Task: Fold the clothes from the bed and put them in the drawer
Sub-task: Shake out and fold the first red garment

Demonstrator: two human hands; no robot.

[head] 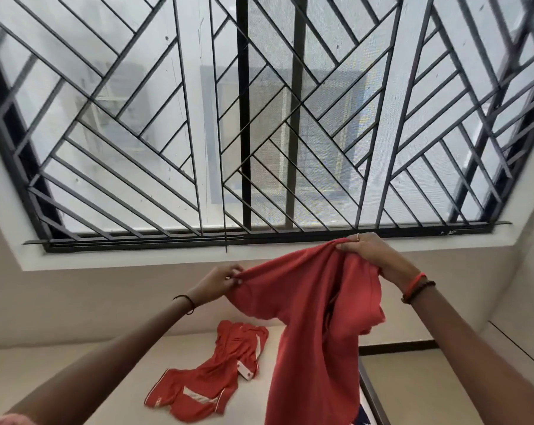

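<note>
Red shirt [315,302] below barred window [242,118]

Bright, diffuse daylight floods through the barred window [259,118] filling the upper frame; wide-angle distortion bends its edges, with motion blur at the corners.

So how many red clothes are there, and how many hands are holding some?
Red clothes: 2, the plain red garment held up and the red garment with white stripes lying on the bed
Hands holding: 2, the left hand and the right hand, both gripping the plain red garment
Total: 4
</note>
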